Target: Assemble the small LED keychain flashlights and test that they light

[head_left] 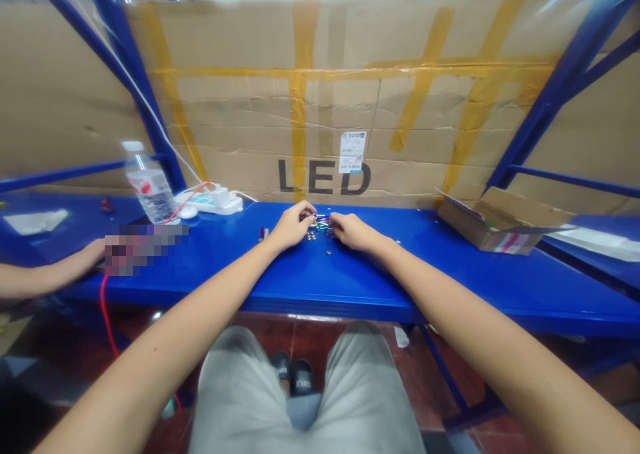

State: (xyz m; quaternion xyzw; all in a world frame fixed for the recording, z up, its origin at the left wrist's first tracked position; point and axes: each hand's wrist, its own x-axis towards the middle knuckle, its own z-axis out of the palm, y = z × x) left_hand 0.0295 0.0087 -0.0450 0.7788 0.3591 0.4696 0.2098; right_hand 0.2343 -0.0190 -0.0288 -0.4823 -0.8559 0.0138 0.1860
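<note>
Small shiny purple and green metallic pieces (321,223) lie between my two hands on the blue table (325,281). My left hand (293,227) reaches them from the left, thumb and fingers closed together at their edge. From the right, my right hand (353,231) has its fingers curled in and pinched against the other side. What exactly either hand grips is too small to make out. Several tiny gold-coloured pieces (311,236) sit just in front, and a single small piece (329,253) lies nearer the table edge. A purple stick-like piece (262,234) is left of my left hand.
An open cardboard box (505,224) stands at the right. At left are a white power strip (215,202), a water bottle (150,184), a red cable (104,307) and another person's arm (55,271). A large taped carton (325,107) walls off the back.
</note>
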